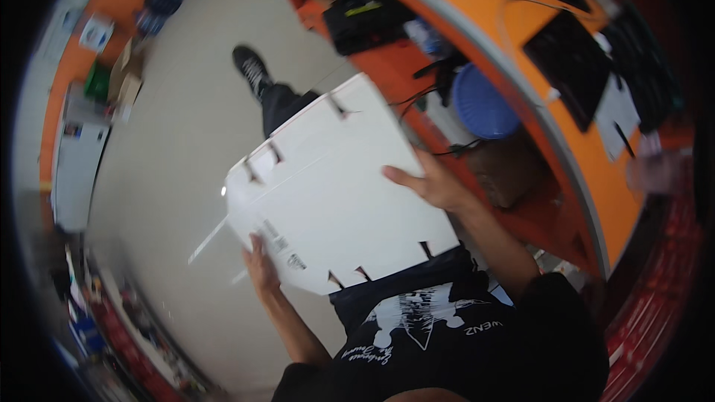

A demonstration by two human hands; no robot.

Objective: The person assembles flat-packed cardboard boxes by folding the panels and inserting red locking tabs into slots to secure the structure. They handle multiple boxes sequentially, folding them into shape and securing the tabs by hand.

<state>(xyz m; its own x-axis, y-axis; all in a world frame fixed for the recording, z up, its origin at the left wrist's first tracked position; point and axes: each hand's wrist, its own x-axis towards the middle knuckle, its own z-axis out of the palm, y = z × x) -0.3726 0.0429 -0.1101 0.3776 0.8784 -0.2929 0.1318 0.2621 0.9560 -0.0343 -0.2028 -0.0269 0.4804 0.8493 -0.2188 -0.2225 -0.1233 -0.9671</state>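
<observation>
A flat white cardboard box (342, 186) is held at a slant in front of my body, its lower edge close to my dark shirt. Short dark slots cut into its upper and lower edges, and small dark printing sits near its left end. My left hand (262, 268) grips the left edge, fingertips showing at the rim. On the opposite side my right hand (439, 182) clasps the right edge, thumb lying on the white face and the other fingers hidden underneath. Past the upper edge one dark shoe (252, 67) shows on the floor.
To my right curves an orange desk (607, 201) with a dark laptop (570, 59) and papers. Beneath it are a blue basket (484, 100), a brown carton (506, 171), loose cables and a black case (365, 22). A whitish cabinet (80, 171) stands at the far left beyond the pale floor.
</observation>
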